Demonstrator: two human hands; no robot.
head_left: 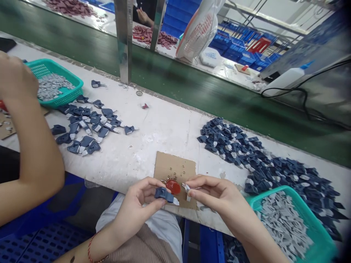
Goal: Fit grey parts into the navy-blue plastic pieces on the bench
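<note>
My left hand (141, 202) pinches a dark blue plastic part (163, 195) that has a light grey tip at its right end. Facing it, my right hand (216, 193) holds a small light grey piece (186, 188) between thumb and fingers. The two parts are apart. Between and just beyond them, a red blob (173, 186) lies on a brown cardboard piece (175, 166) at the table's near edge.
Blue parts (233, 142) are heaped at the right beside a green basket (286, 190) of grey pieces. More blue parts (93, 120) and another green basket (78, 86) stand left, near a co-worker's arm (35, 146). A metal post (123, 44) rises behind the table.
</note>
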